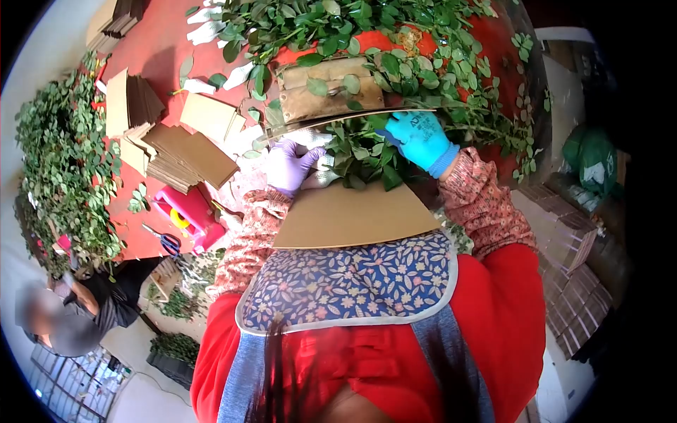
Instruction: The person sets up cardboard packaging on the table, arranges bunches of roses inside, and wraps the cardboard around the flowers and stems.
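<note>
A bunch of green leafy stems [363, 149] lies between a flat brown cardboard sheet [356, 217] in front of me and a raised cardboard flap [338, 120], seen nearly edge-on. White netted flower heads [323, 173] stick out at the bunch's left side. My left hand [288, 168], in a purple glove, is curled beside these heads and the flap's left end; what its fingers pinch is hidden. At the right, my right hand [422, 141] in a blue glove is closed on the flap, its fingers at the edge and its thumb against the leaves.
Cardboard stacks [190, 155] lie at the left of the red table [134, 229], near a pink tape dispenser [190, 215] and scissors [168, 243]. Leafy stems [317, 32] spread across the far side. A brown block [331, 95] stands behind the flap. A person [70, 310] is at lower left.
</note>
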`<move>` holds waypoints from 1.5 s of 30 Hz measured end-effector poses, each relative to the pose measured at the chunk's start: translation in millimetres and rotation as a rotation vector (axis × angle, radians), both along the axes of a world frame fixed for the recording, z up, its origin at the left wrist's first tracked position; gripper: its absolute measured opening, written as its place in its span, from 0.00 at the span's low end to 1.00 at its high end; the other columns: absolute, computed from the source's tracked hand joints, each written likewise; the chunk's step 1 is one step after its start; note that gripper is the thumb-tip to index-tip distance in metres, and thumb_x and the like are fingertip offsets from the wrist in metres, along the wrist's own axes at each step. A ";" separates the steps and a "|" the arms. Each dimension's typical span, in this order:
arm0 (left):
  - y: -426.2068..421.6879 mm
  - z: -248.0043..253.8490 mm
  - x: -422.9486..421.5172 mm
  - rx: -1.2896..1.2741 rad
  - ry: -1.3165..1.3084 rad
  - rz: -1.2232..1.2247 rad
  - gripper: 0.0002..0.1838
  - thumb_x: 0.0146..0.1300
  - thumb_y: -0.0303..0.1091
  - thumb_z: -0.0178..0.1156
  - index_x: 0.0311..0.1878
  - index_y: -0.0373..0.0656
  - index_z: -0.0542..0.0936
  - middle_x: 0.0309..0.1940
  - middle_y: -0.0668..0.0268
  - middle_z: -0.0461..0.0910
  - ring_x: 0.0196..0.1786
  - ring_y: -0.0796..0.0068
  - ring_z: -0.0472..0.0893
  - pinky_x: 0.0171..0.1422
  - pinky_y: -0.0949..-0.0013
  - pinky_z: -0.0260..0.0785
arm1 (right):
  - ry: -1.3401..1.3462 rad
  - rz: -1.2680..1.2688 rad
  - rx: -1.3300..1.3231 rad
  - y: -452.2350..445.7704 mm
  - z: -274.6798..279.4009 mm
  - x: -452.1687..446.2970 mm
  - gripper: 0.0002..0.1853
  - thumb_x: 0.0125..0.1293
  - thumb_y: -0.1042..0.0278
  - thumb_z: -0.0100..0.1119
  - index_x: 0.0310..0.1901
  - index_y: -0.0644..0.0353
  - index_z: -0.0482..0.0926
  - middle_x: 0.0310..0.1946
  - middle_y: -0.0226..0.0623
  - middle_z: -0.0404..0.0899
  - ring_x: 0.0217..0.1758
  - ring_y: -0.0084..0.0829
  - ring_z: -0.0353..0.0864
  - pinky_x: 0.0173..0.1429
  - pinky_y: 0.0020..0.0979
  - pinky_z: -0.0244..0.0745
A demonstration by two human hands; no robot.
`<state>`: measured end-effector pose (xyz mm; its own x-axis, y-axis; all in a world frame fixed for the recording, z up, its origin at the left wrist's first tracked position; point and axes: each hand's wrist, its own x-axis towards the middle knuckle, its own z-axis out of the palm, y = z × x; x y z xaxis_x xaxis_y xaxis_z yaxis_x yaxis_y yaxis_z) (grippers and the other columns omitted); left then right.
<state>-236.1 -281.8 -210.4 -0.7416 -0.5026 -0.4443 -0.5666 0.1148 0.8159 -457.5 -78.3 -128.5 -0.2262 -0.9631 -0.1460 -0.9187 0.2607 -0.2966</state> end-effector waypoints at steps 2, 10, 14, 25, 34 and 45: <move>0.5 13.5 -4.8 0.020 -0.026 0.016 0.22 0.53 0.45 0.77 0.27 0.35 0.79 0.18 0.61 0.83 0.21 0.73 0.81 0.29 0.67 0.74 | 0.199 0.008 -0.013 -0.6 -8.0 14.9 0.12 0.63 0.60 0.58 0.47 0.52 0.78 0.36 0.34 0.78 0.34 0.38 0.80 0.35 0.43 0.72; 6.4 13.4 -1.6 -0.093 0.144 -0.039 0.18 0.55 0.40 0.75 0.34 0.34 0.81 0.19 0.61 0.82 0.21 0.72 0.80 0.29 0.68 0.73 | 0.009 0.119 -0.036 -50.5 -1.6 45.9 0.21 0.65 0.60 0.54 0.58 0.57 0.73 0.34 0.37 0.80 0.28 0.38 0.81 0.29 0.42 0.72; 6.4 16.6 -7.3 -0.127 0.388 -0.080 0.11 0.58 0.32 0.72 0.34 0.35 0.81 0.22 0.60 0.81 0.25 0.71 0.79 0.32 0.66 0.71 | -0.015 0.135 -0.140 -55.4 -35.2 38.2 0.18 0.63 0.65 0.52 0.54 0.55 0.76 0.31 0.35 0.82 0.33 0.38 0.83 0.35 0.43 0.75; 7.5 26.2 -6.6 -0.081 0.220 -0.036 0.08 0.56 0.31 0.72 0.32 0.39 0.83 0.24 0.60 0.81 0.28 0.66 0.80 0.34 0.64 0.71 | 0.101 -0.003 -0.079 -27.6 -10.3 22.4 0.09 0.63 0.67 0.51 0.44 0.54 0.76 0.30 0.36 0.81 0.32 0.40 0.84 0.33 0.43 0.78; 7.7 37.6 -11.2 -0.265 0.279 -0.187 0.11 0.56 0.25 0.71 0.43 0.40 0.83 0.25 0.63 0.79 0.30 0.72 0.81 0.34 0.68 0.72 | 0.165 0.132 0.164 -42.9 -32.9 54.2 0.21 0.71 0.53 0.51 0.59 0.56 0.72 0.44 0.40 0.81 0.28 0.38 0.82 0.29 0.41 0.74; 3.6 34.5 -4.7 0.061 0.444 -0.300 0.18 0.56 0.29 0.72 0.51 0.43 0.82 0.47 0.59 0.79 0.51 0.59 0.78 0.60 0.62 0.71 | -0.161 0.180 0.163 -39.1 -4.6 26.4 0.31 0.60 0.47 0.64 0.58 0.60 0.73 0.33 0.47 0.80 0.36 0.47 0.82 0.39 0.46 0.75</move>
<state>-240.8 -278.2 -175.9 -0.9717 -0.2232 -0.0774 -0.1157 0.1638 0.9797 -431.1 -117.4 -133.1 -0.0154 -0.9466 -0.3221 -0.8990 0.1541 -0.4099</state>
